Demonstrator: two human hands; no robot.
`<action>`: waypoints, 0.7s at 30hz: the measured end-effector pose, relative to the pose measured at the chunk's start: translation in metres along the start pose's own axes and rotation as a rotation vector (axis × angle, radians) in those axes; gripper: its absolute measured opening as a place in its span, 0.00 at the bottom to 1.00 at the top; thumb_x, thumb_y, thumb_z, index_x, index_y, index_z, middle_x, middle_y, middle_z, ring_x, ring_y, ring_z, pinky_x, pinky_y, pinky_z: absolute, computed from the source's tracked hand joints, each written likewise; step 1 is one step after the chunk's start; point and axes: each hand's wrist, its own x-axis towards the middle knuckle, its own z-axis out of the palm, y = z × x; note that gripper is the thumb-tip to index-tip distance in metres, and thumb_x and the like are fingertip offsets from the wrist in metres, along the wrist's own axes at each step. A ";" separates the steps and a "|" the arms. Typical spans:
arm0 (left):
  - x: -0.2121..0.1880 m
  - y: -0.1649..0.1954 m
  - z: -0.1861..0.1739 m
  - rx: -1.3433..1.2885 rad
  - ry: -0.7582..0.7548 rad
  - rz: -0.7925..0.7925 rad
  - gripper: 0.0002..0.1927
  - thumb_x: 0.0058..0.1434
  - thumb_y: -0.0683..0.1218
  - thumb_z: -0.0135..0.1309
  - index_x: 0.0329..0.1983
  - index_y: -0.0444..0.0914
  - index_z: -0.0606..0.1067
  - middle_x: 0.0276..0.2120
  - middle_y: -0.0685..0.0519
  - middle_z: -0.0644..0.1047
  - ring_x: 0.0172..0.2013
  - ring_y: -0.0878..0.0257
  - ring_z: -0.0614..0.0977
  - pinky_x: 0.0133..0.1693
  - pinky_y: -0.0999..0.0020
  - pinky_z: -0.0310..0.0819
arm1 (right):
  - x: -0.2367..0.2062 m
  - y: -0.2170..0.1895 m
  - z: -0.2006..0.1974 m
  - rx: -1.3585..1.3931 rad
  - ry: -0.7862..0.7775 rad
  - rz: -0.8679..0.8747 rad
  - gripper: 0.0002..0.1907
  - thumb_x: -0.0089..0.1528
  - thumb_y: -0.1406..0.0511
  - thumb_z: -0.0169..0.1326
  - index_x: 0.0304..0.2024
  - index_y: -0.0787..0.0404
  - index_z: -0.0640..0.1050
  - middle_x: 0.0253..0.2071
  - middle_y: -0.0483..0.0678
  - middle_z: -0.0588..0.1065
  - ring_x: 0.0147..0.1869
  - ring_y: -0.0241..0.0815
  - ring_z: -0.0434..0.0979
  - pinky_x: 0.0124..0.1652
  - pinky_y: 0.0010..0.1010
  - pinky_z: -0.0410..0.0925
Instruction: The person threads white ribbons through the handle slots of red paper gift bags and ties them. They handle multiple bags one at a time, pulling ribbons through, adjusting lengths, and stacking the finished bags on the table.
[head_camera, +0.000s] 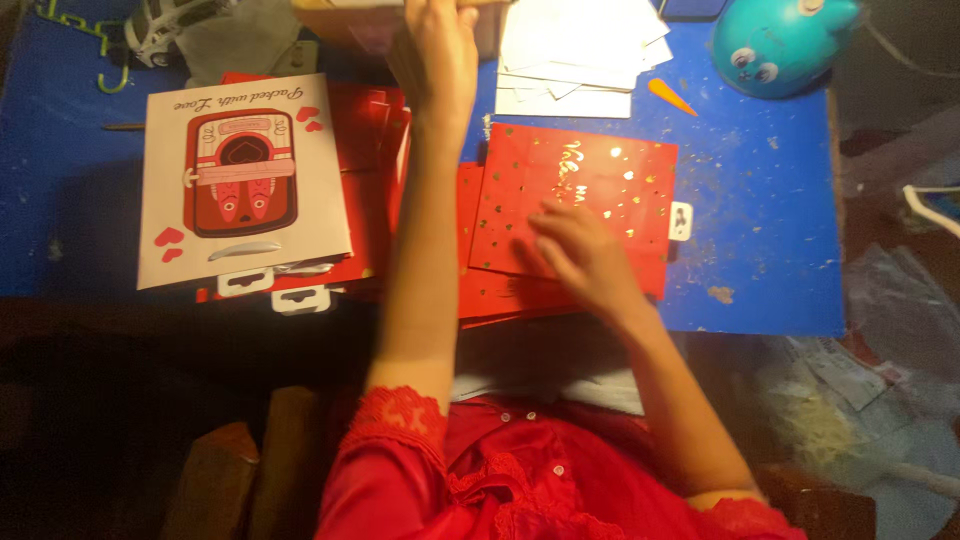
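The red gift bag with gold dots (575, 205) lies flat on top of a pile of like red bags, right of the middle of the blue counter (760, 220). The right hand (578, 258) rests on its lower middle, fingers spread and pressed flat against the paper, gripping nothing. The left hand (440, 50) reaches far forward to the back edge of the counter, where its fingers close around the rim of a brown cardboard box (340, 18); how firm that hold is cannot be told, as the top of the view cuts it off.

To handle the top bag well, a flat palm seems the better choice: pressing evenly keeps the glossy paper from creasing and stops the loose pile beneath from sliding, and the bag's edges should stay square with those under it.

Left of the pile lies a white bag printed with a red jukebox and hearts (243, 180), with white plastic hanger tabs (245, 282) poking out below it. Behind the red bag sits a stack of white paper sheets (580, 50), near an orange scrap (670, 97). A turquoise round toy with eyes (780, 40) stands at the far right corner, and a white toy car (175, 25) at the far left.
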 end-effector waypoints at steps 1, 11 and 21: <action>-0.012 0.004 -0.003 -0.038 0.042 0.020 0.07 0.58 0.46 0.62 0.39 0.44 0.78 0.40 0.51 0.76 0.37 0.48 0.82 0.38 0.52 0.76 | 0.007 -0.003 -0.003 0.075 0.015 0.037 0.13 0.69 0.65 0.55 0.56 0.58 0.79 0.62 0.52 0.76 0.72 0.52 0.73 0.67 0.43 0.66; -0.108 0.047 -0.035 -0.164 -0.095 0.011 0.03 0.64 0.46 0.60 0.40 0.46 0.78 0.38 0.56 0.74 0.33 0.55 0.82 0.32 0.57 0.76 | 0.075 -0.034 -0.028 -0.032 0.369 -0.220 0.20 0.69 0.76 0.55 0.63 0.63 0.74 0.63 0.56 0.74 0.67 0.55 0.76 0.65 0.38 0.70; -0.154 0.051 -0.032 -0.158 -0.116 0.057 0.09 0.63 0.44 0.60 0.46 0.49 0.78 0.43 0.56 0.73 0.35 0.57 0.82 0.31 0.60 0.77 | 0.089 -0.047 -0.034 -0.498 0.366 -0.368 0.24 0.62 0.73 0.58 0.62 0.60 0.75 0.60 0.51 0.75 0.61 0.51 0.70 0.61 0.40 0.67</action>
